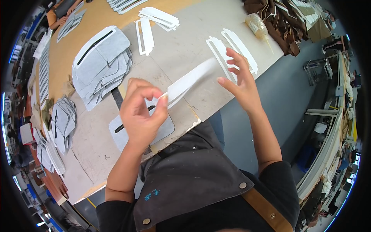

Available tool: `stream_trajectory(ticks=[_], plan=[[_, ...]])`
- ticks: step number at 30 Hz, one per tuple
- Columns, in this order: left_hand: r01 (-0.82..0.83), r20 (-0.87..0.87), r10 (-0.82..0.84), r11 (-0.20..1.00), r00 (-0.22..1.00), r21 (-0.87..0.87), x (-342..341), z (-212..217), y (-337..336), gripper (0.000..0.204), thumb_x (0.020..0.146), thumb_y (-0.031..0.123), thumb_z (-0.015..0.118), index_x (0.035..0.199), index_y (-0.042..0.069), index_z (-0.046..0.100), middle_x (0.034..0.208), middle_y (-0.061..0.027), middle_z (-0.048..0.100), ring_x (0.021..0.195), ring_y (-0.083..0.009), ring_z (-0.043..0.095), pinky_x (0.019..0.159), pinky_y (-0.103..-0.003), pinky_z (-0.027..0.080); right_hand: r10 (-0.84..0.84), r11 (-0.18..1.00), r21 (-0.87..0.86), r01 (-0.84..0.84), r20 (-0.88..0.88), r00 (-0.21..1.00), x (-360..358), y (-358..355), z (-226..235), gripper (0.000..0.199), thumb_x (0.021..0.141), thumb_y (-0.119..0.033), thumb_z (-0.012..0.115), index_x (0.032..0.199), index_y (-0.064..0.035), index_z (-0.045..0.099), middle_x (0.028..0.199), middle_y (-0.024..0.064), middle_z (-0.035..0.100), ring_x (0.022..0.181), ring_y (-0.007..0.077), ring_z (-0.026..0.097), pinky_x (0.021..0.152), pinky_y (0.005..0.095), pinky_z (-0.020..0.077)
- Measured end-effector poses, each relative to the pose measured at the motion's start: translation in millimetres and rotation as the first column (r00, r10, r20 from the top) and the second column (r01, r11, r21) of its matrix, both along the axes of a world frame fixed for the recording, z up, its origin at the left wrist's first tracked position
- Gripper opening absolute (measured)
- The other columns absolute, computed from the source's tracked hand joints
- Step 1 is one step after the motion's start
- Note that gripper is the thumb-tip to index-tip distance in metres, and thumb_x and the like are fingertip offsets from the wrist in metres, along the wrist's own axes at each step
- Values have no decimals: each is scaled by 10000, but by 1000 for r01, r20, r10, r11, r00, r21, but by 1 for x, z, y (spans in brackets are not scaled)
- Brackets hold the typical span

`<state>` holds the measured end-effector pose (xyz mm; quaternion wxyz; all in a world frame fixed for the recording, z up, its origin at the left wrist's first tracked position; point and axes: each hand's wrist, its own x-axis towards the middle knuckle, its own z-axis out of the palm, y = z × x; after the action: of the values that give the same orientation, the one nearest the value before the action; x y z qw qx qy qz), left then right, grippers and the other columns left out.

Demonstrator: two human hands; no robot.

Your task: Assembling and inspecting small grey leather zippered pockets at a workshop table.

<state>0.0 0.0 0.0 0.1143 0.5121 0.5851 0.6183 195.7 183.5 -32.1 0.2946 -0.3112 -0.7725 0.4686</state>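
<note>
Between thumb and index finger, my left hand (140,112) pinches one end of a white slotted strip (189,82). The strip slants up to the right over the table, its far end smeared by motion. My right hand (244,87) is open, fingers spread, just right of that end and apart from it. Under my left hand, at the near table edge, lies a light grey rounded panel (165,127) with a black slit, partly hidden. Beyond my right fingers are more white slotted strips (241,48) lying flat.
A pile of grey slit panels (102,48) sits at left, with a smaller pile (63,120) nearer. More white strips (159,17) lie farther back. A clear nozzle bottle (256,25) and brown zippered pieces (278,23) are at far right. Another person's hands (71,8) work at far left.
</note>
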Motion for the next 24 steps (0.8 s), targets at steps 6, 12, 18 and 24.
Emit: stream_trajectory(ticks=[6,12,18,24], plan=[[-65,242,58,998,968,21,-18,7,-51,104,819,-66,657,850,15,599,877,-28,490,812,-118,431,750,-247,357,242,732,-569,-374,-296,924,-48,-10,13,297,848,-164,725,1105,-29,658,1079,35,651,1053,150,569,995,311,382],[-270,425,284,958,859,-94,-32,-12,-104,97,824,-68,659,853,6,604,873,-18,501,807,-108,427,759,-244,361,317,693,-609,-385,-222,922,-69,-42,13,39,846,-50,709,852,-32,675,953,30,645,907,113,569,859,265,413],[-233,350,413,859,841,-456,-29,-38,-162,76,839,-31,686,806,4,628,820,8,496,799,-93,431,763,-230,346,403,768,-568,-295,71,913,-69,-80,4,92,836,-47,751,804,-10,673,872,12,644,809,81,576,739,236,449],[-281,262,498,770,827,-573,-53,-43,-169,100,845,49,720,791,-1,654,783,13,510,765,-90,428,738,-234,366,400,766,-563,-311,40,915,-96,-88,0,93,832,-63,764,821,-9,689,840,3,641,776,68,558,721,226,436]])
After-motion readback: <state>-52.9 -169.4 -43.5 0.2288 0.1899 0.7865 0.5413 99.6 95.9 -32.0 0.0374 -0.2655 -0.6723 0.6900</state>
